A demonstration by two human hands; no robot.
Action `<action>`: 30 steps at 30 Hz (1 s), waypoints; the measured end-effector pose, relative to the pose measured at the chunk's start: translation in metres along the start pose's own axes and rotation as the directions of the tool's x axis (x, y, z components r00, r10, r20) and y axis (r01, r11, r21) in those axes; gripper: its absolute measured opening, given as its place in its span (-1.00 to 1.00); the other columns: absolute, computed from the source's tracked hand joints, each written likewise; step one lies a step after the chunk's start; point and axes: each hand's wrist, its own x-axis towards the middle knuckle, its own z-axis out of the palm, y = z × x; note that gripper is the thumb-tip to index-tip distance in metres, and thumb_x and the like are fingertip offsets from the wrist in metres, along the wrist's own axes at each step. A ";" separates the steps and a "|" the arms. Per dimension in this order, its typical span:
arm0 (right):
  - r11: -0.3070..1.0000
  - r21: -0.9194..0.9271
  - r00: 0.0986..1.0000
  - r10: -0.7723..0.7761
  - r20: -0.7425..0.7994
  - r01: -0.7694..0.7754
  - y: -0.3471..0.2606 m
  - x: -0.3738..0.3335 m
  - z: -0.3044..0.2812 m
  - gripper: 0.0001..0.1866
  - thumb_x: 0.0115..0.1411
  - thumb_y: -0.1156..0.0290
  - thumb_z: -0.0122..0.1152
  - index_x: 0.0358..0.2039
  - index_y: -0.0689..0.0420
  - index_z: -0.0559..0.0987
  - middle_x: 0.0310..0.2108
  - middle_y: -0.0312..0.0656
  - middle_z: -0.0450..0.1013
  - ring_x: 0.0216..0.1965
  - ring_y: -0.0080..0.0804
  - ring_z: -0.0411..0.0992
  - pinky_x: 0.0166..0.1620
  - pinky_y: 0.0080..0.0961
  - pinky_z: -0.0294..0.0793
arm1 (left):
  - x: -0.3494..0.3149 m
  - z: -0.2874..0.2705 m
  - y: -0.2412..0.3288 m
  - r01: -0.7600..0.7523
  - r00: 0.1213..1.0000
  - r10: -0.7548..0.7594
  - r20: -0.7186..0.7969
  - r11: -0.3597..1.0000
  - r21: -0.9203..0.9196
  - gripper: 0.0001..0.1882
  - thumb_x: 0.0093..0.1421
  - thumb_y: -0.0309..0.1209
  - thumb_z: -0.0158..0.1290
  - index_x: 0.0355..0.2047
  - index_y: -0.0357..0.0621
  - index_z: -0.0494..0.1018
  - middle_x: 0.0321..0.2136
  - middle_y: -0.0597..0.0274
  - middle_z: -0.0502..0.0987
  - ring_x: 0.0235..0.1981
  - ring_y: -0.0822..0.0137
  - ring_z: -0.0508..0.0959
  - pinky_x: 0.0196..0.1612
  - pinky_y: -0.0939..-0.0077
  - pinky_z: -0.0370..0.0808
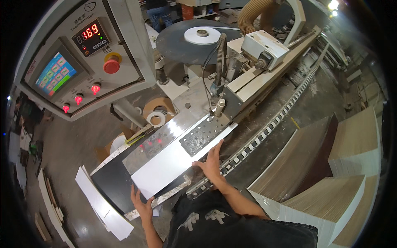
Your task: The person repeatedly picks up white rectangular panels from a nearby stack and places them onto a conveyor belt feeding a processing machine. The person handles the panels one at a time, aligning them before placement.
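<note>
A long white panel lies flat and slantwise on the bed of an edge-banding machine. Its far right end runs under a dark perforated plate. My left hand is at the panel's near left corner, with fingers spread along its end and the thumb by its near edge. Farther right, my right hand rests against the same near edge, thumb and fingers apart. Neither hand wraps round the panel; whether every fingertip touches it I cannot tell.
A control box with a lit screen and red stop button overhangs the left. Behind the bed sits a white tape roll on a dark disc. A roller track runs along the right, beside stacked wood-grain boards. White strips lie at left.
</note>
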 end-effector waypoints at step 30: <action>0.119 0.930 0.900 0.323 0.294 -0.347 -0.020 -0.011 -0.038 0.22 0.22 -0.59 -0.10 0.58 0.03 -0.17 0.58 0.01 -0.13 0.58 -0.10 -0.13 0.53 -0.02 -0.08 | -0.012 -0.001 0.075 -0.208 0.918 0.306 0.252 0.913 -0.352 -0.47 0.25 -0.32 0.27 0.21 -0.11 0.47 0.39 -0.20 0.27 0.39 -0.20 0.29 0.40 0.06 0.23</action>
